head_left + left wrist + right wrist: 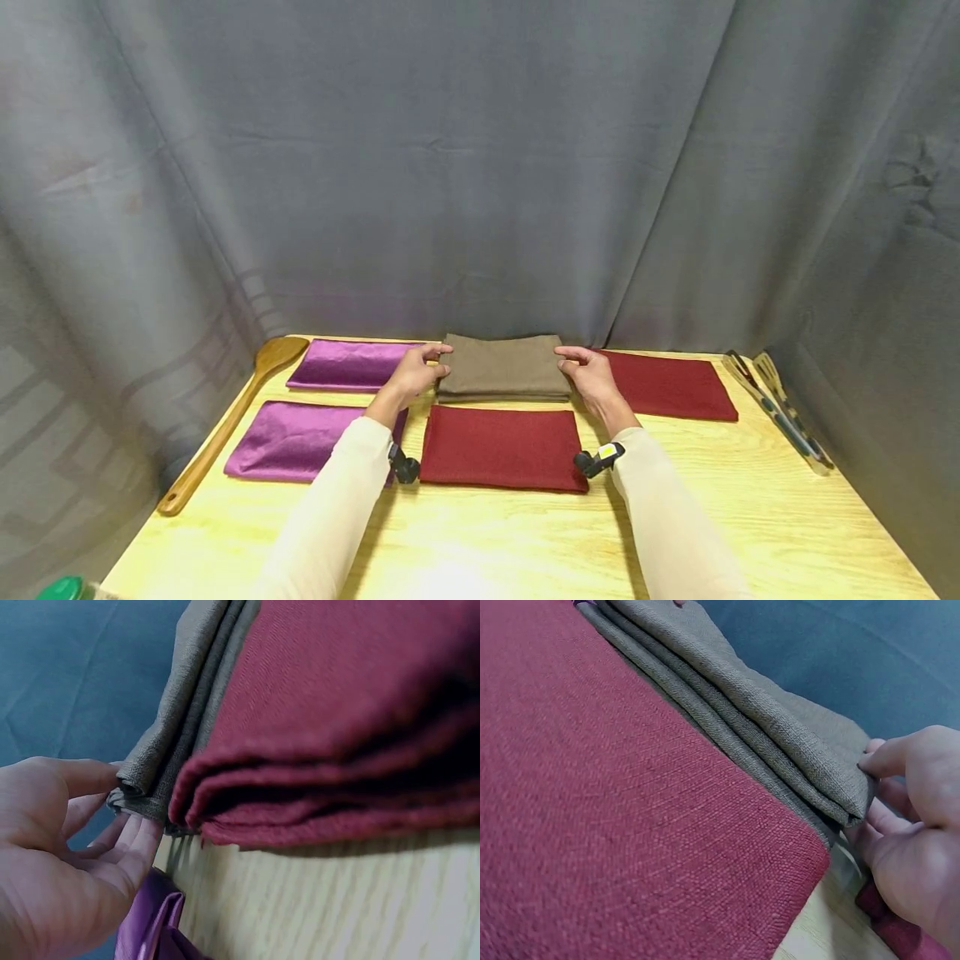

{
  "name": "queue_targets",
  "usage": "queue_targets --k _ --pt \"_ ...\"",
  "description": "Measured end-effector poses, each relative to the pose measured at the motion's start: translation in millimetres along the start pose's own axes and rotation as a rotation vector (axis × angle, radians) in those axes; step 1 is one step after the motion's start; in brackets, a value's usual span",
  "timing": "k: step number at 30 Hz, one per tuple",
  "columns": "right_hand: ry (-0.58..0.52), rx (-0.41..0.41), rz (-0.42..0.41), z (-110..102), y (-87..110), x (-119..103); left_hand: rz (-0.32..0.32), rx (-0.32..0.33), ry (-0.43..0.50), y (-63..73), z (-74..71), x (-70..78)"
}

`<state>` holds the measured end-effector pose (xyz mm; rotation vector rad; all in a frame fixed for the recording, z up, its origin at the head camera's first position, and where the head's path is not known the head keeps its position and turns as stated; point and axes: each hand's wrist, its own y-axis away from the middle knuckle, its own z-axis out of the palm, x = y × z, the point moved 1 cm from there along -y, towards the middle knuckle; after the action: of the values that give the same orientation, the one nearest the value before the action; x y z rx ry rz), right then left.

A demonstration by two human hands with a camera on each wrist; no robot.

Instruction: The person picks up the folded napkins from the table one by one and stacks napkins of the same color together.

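A folded grey-brown cloth (pixel 504 367) lies at the back middle of the table, with both hands at its short ends. My left hand (pixel 414 372) pinches the left end; in the left wrist view its fingers (pixel 133 844) reach around the lower layers of the cloth (pixel 169 727). At the other end, my right hand (pixel 592 382) pinches the right edge, thumb and fingertips at the corner in the right wrist view. Directly in front is a folded dark red cloth (pixel 504 448), its layered edge close to the grey-brown one.
Two folded purple cloths (pixel 352 364) lie on the left, one behind the other, beside a long wooden spoon (pixel 225 425). To the right are another dark red cloth (pixel 667 383) and metal tongs (pixel 780 412). A grey curtain (pixel 450 167) hangs behind; a green cap (pixel 62 588) shows lower left.
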<state>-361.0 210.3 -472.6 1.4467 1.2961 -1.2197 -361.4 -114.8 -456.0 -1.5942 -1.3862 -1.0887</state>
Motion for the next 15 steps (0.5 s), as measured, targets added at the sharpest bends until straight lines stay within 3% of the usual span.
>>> queue_targets --k 6,15 --pt "0.030 -0.019 0.003 3.8 -0.9 1.7 -0.002 -0.010 -0.043 5.0 0.1 -1.5" --pt "0.059 -0.022 0.011 5.5 -0.6 3.8 -0.016 -0.032 -0.096 2.1 -1.2 -2.8"
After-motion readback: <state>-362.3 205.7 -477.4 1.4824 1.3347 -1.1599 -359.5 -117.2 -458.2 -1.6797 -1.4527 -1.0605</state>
